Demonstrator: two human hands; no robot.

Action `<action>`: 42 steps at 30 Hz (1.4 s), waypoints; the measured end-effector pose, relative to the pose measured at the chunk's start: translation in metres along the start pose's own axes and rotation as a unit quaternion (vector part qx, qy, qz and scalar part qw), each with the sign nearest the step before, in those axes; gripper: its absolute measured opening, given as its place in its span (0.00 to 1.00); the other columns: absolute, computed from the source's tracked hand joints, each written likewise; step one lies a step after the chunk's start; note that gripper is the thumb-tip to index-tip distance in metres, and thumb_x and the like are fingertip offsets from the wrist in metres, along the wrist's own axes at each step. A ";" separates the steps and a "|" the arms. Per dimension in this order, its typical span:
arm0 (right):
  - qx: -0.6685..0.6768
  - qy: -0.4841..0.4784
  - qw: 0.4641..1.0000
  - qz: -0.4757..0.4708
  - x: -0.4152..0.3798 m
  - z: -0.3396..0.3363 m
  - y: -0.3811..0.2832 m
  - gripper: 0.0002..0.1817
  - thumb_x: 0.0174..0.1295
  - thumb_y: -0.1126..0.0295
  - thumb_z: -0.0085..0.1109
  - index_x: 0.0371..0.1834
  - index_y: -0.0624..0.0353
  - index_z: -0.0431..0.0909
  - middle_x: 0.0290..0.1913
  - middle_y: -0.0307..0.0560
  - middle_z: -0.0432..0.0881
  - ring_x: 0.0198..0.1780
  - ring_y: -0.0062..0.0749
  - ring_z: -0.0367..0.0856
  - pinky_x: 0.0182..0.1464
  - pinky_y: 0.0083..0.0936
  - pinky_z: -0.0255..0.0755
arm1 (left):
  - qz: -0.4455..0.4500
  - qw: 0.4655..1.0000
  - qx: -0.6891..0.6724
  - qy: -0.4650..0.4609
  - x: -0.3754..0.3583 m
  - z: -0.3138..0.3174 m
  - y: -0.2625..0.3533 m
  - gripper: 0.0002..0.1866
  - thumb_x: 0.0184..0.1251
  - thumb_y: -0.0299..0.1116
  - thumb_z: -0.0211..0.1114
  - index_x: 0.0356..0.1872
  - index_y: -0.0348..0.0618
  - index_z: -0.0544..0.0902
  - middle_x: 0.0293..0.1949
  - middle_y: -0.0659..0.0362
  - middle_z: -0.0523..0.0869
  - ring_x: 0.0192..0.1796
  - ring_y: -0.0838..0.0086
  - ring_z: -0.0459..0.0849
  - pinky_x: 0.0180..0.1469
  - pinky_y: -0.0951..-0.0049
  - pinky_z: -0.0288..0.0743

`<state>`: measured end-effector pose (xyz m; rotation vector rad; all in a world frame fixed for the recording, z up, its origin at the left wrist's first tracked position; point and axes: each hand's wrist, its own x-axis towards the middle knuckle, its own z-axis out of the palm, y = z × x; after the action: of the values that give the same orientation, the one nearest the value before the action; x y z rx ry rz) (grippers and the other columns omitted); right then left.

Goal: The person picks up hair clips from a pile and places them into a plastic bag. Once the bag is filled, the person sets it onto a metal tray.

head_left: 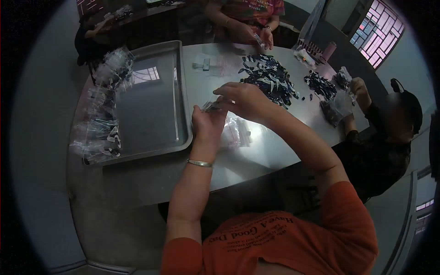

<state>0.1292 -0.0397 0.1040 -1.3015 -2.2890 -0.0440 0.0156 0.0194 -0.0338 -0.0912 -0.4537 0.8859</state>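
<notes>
Over the near part of the table, my left hand (pixel 208 124) is turned palm up, its fingers closed round a small clear plastic bag (pixel 210 106). From the right, my right hand (pixel 245 98) reaches over it, fingers bent down and pinching at the bag's edge. The bag's contents are too small to make out. Beneath my hands lies a stack of flat clear bags (pixel 237 132). Farther off is a big pile of small black and white pieces (pixel 270 78).
A large metal tray (pixel 151 110) sits at left, with filled clear bags (pixel 98 137) along its left side. Opposite, a person's hands (pixel 263 37) hold a small item. At right, a seated person (pixel 389 123) handles a bag near a smaller dark pile (pixel 319 85).
</notes>
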 end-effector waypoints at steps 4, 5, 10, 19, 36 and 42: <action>0.110 0.105 0.988 0.029 0.000 -0.012 0.012 0.11 0.51 0.72 0.67 0.37 0.64 0.82 0.35 0.50 0.83 0.31 0.30 0.84 0.35 0.24 0.78 | 0.083 0.984 0.094 0.122 0.001 0.034 -0.007 0.36 0.72 0.53 0.27 0.60 0.24 0.59 0.52 0.35 0.72 0.55 0.45 0.74 0.60 0.48 0.71; 0.108 0.122 0.985 0.059 -0.004 -0.015 0.021 0.10 0.53 0.71 0.66 0.37 0.64 0.82 0.34 0.49 0.83 0.31 0.28 0.84 0.34 0.23 0.77 | 0.061 0.993 -0.002 0.100 0.000 0.037 -0.003 0.36 0.71 0.54 0.27 0.59 0.23 0.59 0.52 0.33 0.72 0.55 0.43 0.74 0.59 0.47 0.71; -0.034 -0.024 0.985 0.169 -0.035 -0.003 0.098 0.13 0.50 0.68 0.62 0.39 0.58 0.83 0.34 0.52 0.83 0.35 0.44 0.82 0.39 0.34 0.75 | 0.056 0.965 0.093 0.237 0.001 0.032 -0.022 0.39 0.71 0.56 0.31 0.61 0.21 0.51 0.51 0.28 0.69 0.51 0.38 0.75 0.60 0.39 0.68; -0.062 -0.046 0.966 0.247 -0.056 0.051 0.118 0.15 0.46 0.59 0.64 0.32 0.57 0.82 0.35 0.54 0.82 0.40 0.50 0.81 0.43 0.39 0.75 | 0.058 0.962 0.101 0.247 0.003 0.034 -0.013 0.42 0.71 0.59 0.31 0.59 0.18 0.53 0.49 0.30 0.72 0.52 0.40 0.76 0.59 0.40 0.68; 0.053 0.021 0.974 0.221 -0.057 0.035 0.110 0.11 0.49 0.68 0.64 0.35 0.60 0.83 0.33 0.52 0.83 0.35 0.40 0.83 0.40 0.29 0.76 | 0.097 0.953 0.093 0.273 0.005 0.020 -0.002 0.36 0.73 0.55 0.33 0.63 0.27 0.48 0.51 0.31 0.70 0.51 0.40 0.76 0.56 0.38 0.70; 0.023 -0.049 0.980 0.193 -0.041 0.066 0.094 0.14 0.51 0.63 0.62 0.40 0.53 0.84 0.36 0.49 0.82 0.37 0.44 0.82 0.40 0.35 0.76 | 0.107 0.954 0.096 0.261 0.006 0.019 0.000 0.35 0.73 0.54 0.33 0.63 0.27 0.47 0.51 0.32 0.70 0.51 0.40 0.75 0.57 0.38 0.70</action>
<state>0.1959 -0.0039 0.0088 -1.7326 -2.0592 0.2088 0.0103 0.0218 -0.0145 -0.1925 0.1419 1.0700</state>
